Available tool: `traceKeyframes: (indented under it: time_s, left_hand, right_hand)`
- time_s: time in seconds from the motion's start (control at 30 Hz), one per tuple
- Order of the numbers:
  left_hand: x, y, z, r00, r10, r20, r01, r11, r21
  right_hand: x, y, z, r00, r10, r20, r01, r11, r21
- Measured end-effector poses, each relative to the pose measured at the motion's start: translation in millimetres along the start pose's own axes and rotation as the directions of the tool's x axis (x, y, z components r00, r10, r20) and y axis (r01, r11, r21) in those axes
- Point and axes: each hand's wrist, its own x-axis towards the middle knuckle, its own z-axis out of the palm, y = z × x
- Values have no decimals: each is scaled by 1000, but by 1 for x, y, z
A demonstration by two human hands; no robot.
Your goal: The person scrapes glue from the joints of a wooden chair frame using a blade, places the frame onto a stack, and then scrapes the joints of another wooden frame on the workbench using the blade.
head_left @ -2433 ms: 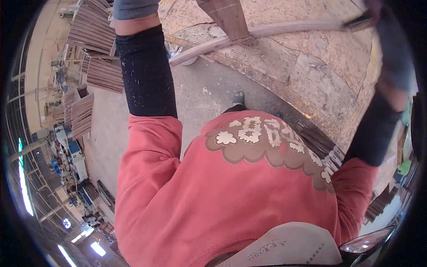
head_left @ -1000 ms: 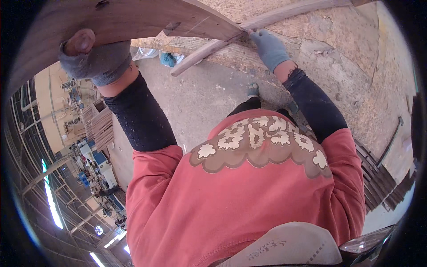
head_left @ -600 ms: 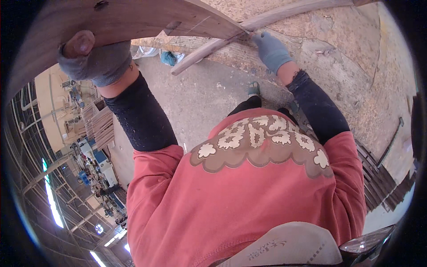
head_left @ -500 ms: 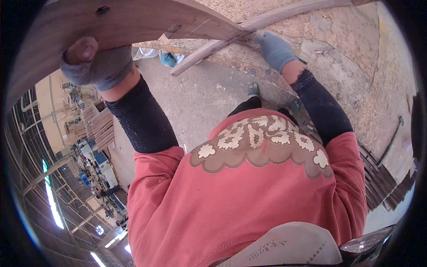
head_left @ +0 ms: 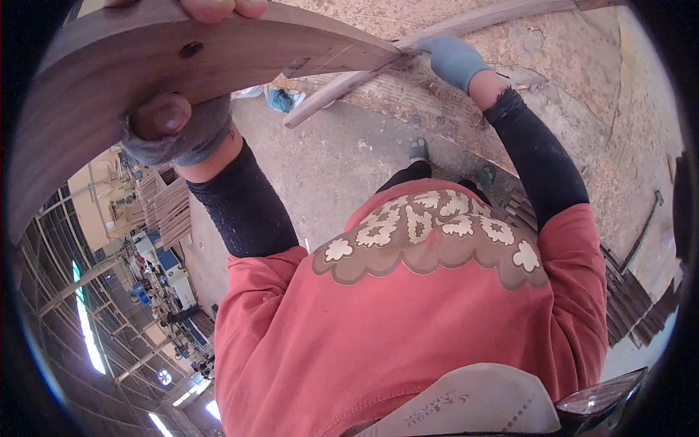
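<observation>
A broad, curved wooden board [head_left: 247, 54] with a dark knot spans the upper left, tapering rightward. My left hand [head_left: 178, 131], in a grey glove with bare fingertips, grips it. The thumb presses the near face and the fingers curl over the far edge. My right hand [head_left: 455, 62], also gloved, is closed at the board's narrow tip, where it meets a long, slim wooden strip [head_left: 331, 96]. What its fingers pinch there is hidden. The strip crosses beneath the tip and rests on the worn workbench [head_left: 561, 65], its near end jutting past the bench edge.
A concrete floor [head_left: 266, 156] lies below, with my sandalled feet by the bench. Stacked wooden slats [head_left: 171, 215] and machines [head_left: 171, 273] stand off to the left. More slats [head_left: 630, 306] lie at the right, near a dark bar [head_left: 644, 229] on the bench.
The board has shifted down in view, with my left hand moving slightly down and right. More of the fingers over its far edge shows. My right hand has moved slightly up, against the board's tip.
</observation>
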Motion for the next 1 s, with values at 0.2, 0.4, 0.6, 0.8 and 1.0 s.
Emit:
traceKeyframes:
  time_s: [0.2, 0.4, 0.6, 0.8, 1.0]
  left_hand:
    - [2, -1, 7, 1000, 16, 12, -16, 1000, -22]
    - [1, -2, 8, 1000, 22, 3, -22, 997, -76]
    - [1, 0, 9, 1000, 10, 20, -11, 1000, 23]
    - [-13, -1, -3, 999, 0, -38, 1, 1000, 28]
    - [-10, -4, -7, 999, 22, -45, -21, 1000, 11]
  right_hand:
    - [11, -11, -7, 1000, -2, -17, 2, 1000, 6]
    - [14, -17, -7, 994, -56, 99, 63, 995, -75]
    - [12, -24, 2, 999, -50, -21, 46, 989, -143]
    - [4, -37, 4, 998, -53, -26, 52, 998, -47]
    - [-6, -23, 16, 999, -4, -46, 6, 1000, 29]
